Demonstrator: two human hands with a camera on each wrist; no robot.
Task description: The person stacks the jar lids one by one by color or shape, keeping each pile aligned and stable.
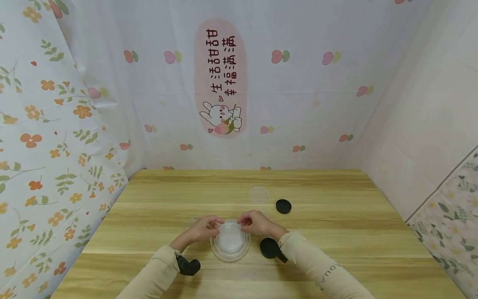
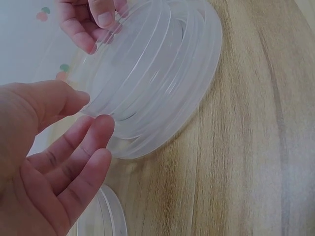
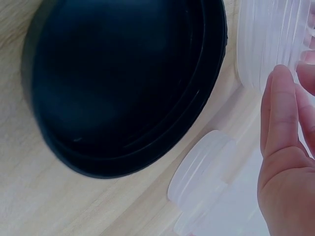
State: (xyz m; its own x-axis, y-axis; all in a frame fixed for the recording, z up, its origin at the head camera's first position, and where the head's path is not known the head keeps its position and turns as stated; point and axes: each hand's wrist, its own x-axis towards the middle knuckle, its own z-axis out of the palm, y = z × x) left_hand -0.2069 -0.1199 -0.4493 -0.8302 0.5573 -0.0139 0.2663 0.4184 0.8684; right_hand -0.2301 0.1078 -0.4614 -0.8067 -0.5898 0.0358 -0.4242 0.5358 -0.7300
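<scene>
Between my hands is a stack of clear round plastic lids (image 1: 230, 256), smaller ones on larger ones. My left hand (image 1: 204, 228) pinches the rim of the top clear lid (image 1: 229, 236) at its left, with thumb and fingertips on the edge. On the opposite side my right hand (image 1: 257, 223) holds the same rim between thumb and fingers. In the left wrist view the stacked lids (image 2: 162, 78) show as several ridged layers, and both sets of fingertips meet the uppermost one. The right wrist view catches only the stack's side (image 3: 261, 44).
A black round lid (image 1: 268, 248), hollow side up, lies beside my right wrist. Farther back are another black lid (image 1: 284, 206) and a clear lid (image 1: 258, 195). Partly hidden behind my left hand is a clear lid (image 1: 191, 223); another clear piece (image 3: 202, 169) lies near my right hand.
</scene>
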